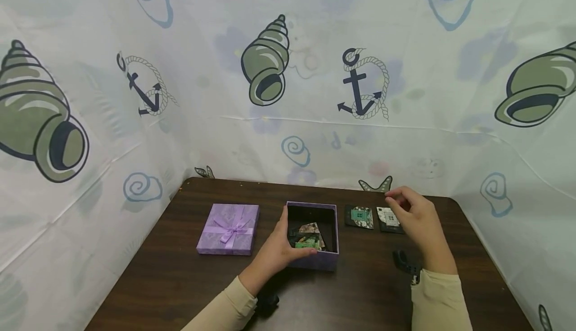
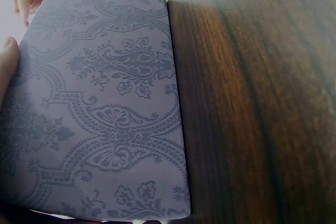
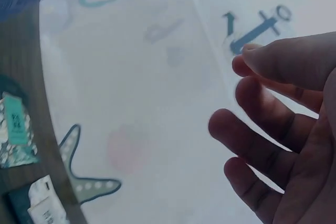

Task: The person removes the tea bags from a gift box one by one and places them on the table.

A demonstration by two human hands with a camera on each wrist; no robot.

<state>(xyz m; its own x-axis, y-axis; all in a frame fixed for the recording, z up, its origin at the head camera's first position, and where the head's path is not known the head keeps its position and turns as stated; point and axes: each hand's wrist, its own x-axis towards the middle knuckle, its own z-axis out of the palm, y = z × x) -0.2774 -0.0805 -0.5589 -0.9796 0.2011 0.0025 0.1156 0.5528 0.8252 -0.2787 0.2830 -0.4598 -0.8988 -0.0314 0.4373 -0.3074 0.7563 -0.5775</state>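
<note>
A purple patterned gift box stands uncovered on the table, its inside dark. Several small printed paper pieces lie in it. My left hand holds the box at its near left corner, fingers along the left wall and thumb over the front rim. In the left wrist view the outer wall fills much of the frame. My right hand is raised by a small black-and-white packet, thumb and forefinger tips together, other fingers loosely bent. Nothing shows between them. Beside that packet lies a green-labelled packet.
A purple lid with a ribbon bow lies left of the box. The dark wooden table ends at a hanging cloth printed with shells and anchors, which surrounds the back and both sides.
</note>
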